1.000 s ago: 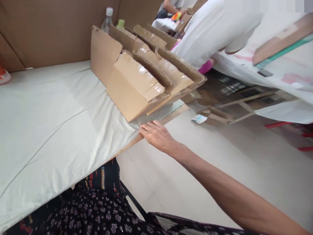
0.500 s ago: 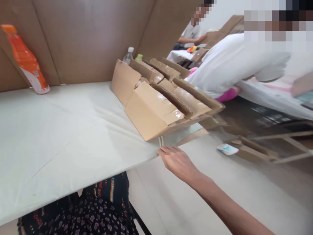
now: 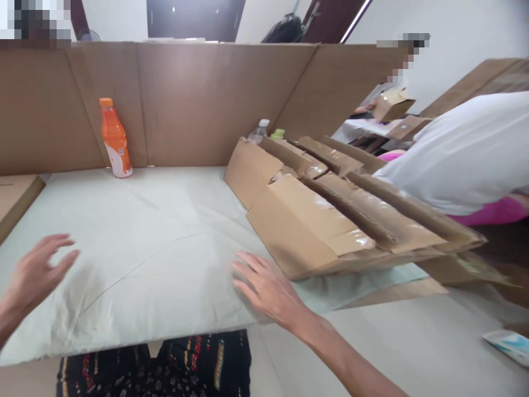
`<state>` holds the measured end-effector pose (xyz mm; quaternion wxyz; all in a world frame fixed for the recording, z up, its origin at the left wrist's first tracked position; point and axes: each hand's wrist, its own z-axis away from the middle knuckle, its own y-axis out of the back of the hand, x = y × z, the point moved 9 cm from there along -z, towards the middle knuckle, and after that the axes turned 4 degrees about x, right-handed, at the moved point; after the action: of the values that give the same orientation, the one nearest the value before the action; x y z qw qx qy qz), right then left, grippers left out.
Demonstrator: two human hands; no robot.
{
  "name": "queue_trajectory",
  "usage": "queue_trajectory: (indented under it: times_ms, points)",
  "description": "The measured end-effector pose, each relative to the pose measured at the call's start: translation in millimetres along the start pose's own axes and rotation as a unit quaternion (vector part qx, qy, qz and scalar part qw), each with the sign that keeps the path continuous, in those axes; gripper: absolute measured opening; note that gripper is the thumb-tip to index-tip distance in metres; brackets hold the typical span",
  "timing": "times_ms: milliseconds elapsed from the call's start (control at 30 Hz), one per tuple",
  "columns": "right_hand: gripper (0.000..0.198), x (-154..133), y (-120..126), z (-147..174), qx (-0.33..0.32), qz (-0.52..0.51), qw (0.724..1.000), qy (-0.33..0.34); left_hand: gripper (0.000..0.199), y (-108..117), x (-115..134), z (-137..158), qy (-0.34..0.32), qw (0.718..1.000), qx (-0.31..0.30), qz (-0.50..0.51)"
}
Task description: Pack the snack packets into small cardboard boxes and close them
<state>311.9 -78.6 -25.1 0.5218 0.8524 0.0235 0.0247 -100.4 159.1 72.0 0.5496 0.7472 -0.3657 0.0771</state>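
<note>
My left hand (image 3: 39, 270) hovers over the left part of the covered table (image 3: 165, 220), its thumb and fingers apart with nothing between them. On the right, my right hand (image 3: 264, 284) is low over the table top near its front edge, fingers spread and holding nothing; whether it touches the cover I cannot tell. Just beside it stands a cardboard box with open compartments (image 3: 297, 226), its flaps taped with clear tape. An orange bottle (image 3: 115, 138) stands upright at the back of the table, against a cardboard panel (image 3: 219, 99).
Behind the compartment box show a clear bottle (image 3: 259, 131) and a green cap (image 3: 278, 134). A flat cardboard piece (image 3: 19, 198) lies at the left edge. To the right, a person in a white shirt (image 3: 463, 149) sits close by; another person handles a small box (image 3: 392, 105) farther back.
My view has swung left and up. The right hand has left the table edge by the box and opened over the table top. My left hand has come into view.
</note>
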Motion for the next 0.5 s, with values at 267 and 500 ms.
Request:
queue_trajectory:
  times_ms: [267,500]
  points:
    - [0.060,-7.3,-85.7,-175.3,-0.145,-0.106,0.981,-0.077,0.058,-222.1,105.6,-125.8,-0.178,0.968,-0.139,-0.109]
    - [0.057,-19.8,-141.6,-214.1,-0.149,-0.124,0.977,-0.087,0.053,-274.3,95.6,-109.5,-0.215,0.938,-0.200,-0.185]
